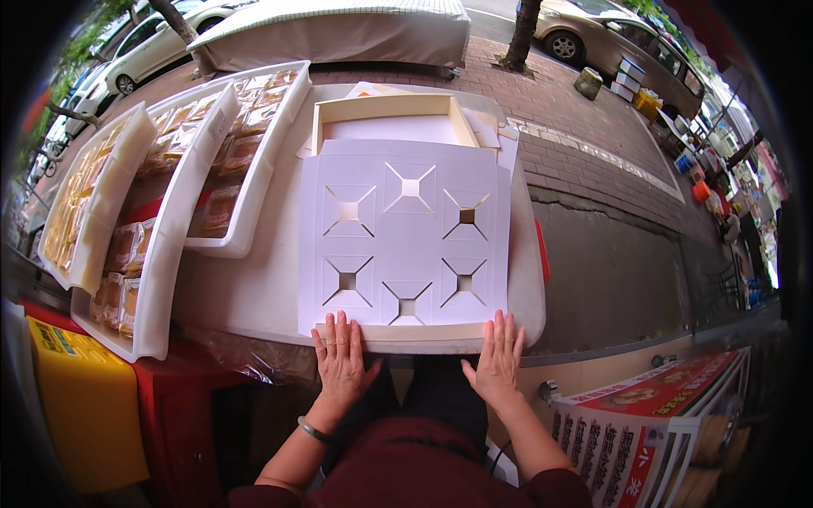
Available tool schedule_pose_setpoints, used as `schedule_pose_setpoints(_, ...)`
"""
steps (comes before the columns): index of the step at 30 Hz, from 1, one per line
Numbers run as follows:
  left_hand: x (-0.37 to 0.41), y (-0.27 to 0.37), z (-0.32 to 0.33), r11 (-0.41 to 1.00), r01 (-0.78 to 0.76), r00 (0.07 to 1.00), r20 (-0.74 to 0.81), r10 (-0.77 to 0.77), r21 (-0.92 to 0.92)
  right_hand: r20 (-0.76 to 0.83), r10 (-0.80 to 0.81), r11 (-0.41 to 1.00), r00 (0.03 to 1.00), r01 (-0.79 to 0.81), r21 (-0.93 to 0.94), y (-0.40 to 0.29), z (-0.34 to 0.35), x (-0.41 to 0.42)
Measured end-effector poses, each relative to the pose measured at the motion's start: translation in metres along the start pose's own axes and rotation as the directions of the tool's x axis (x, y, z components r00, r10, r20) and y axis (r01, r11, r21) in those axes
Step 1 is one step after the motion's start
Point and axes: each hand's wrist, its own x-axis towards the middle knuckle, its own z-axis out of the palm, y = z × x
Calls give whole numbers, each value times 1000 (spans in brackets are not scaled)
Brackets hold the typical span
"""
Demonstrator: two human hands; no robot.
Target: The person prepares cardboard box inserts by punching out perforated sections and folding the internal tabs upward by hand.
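Note:
A white cardboard insert (407, 249) lies flat on the table before me, with several cut-out openings slit outward at their corners. Along its near edge runs a cream cardboard strip (409, 332). My left hand (342, 362) rests palm down with its fingertips on the left end of that strip. At the right end, the fingertips of my right hand (499, 363) touch the strip in the same way. Both thumbs point inward and neither hand grasps anything. Behind the insert stands a shallow cream cardboard box (387, 100), its near side hidden by the insert.
White plastic crates (168, 254) of wrapped pastries (124, 289) stand on the left, partly on the table (254, 292). A yellow box (86, 406) sits at lower left. A printed sign (635, 413) stands at lower right. Parked cars (625, 47) line the street beyond.

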Motion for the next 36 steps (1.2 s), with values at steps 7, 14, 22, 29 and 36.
schedule_pose_setpoints(7,11,38,2,981,-189,981,-42,188,-37,-70,-244,949,967,253,188,-72,8,24)
schedule_pose_setpoints(14,-1,26,-13,984,-164,969,-199,147,-72,-198,-260,929,945,301,215,-67,10,11)
schedule_pose_setpoints(22,24,11,-8,977,-159,975,-176,133,-143,-276,-241,926,931,305,222,-50,7,45)
schedule_pose_setpoints(29,42,24,-6,995,-69,961,-271,48,-69,-285,-98,958,954,168,232,-61,17,65)
schedule_pose_setpoints(36,3,42,23,962,-254,967,29,252,100,-148,-268,951,952,286,120,-90,46,29)
